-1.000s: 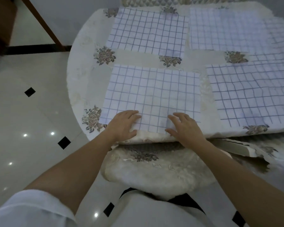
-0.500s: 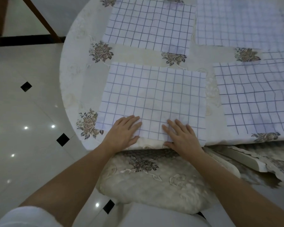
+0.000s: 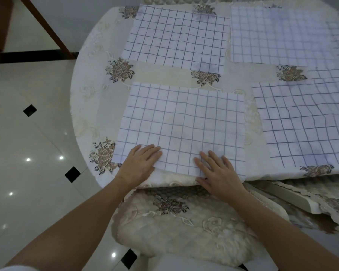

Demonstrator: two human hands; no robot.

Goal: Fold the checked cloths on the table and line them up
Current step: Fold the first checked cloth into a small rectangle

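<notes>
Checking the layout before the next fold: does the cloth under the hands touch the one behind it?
Apart. The head view shows a bare strip of tablecloth between the near cloth and the far cloth.

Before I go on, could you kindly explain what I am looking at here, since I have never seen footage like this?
There is no machine: a person wears a camera on the head, so the one picture looks forward and down along their own bare arms. The left hand and right hand both lie flat, fingers straight, on the near edge of a checked cloth; nothing is gripped. That cloth lies on a round table with a flowered cover. Three more checked cloths lie there: one behind it, one far right and one near right. Below the table edge is a padded seat.
</notes>
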